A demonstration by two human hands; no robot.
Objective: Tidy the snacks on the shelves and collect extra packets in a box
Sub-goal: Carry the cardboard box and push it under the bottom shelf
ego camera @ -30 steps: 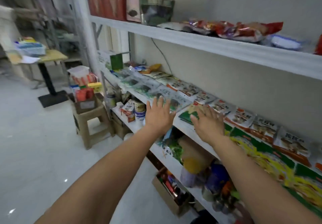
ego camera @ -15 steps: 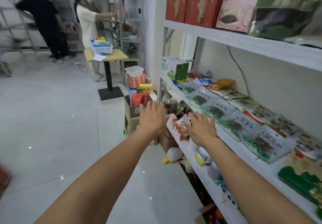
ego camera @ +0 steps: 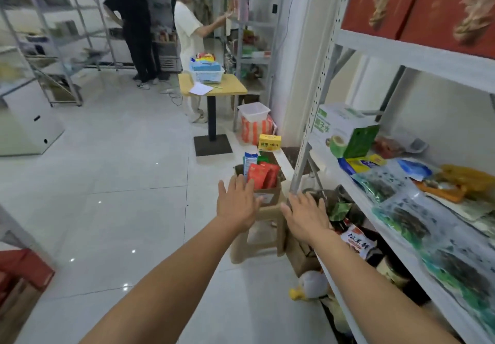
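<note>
Both hands are empty, fingers spread flat: the left hand (ego camera: 237, 204) hovers at the cardboard box (ego camera: 269, 196) on the stool (ego camera: 267, 211), the right hand (ego camera: 305, 216) just beside it. A few red packets (ego camera: 263, 175) already stand in the box, but the snack packets (ego camera: 401, 218) on the shelf (ego camera: 409, 266) lie loose and overlapping, so I'd say most of the tidying is left

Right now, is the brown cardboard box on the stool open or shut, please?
Open: red packets poke up from the brown cardboard box.
</note>
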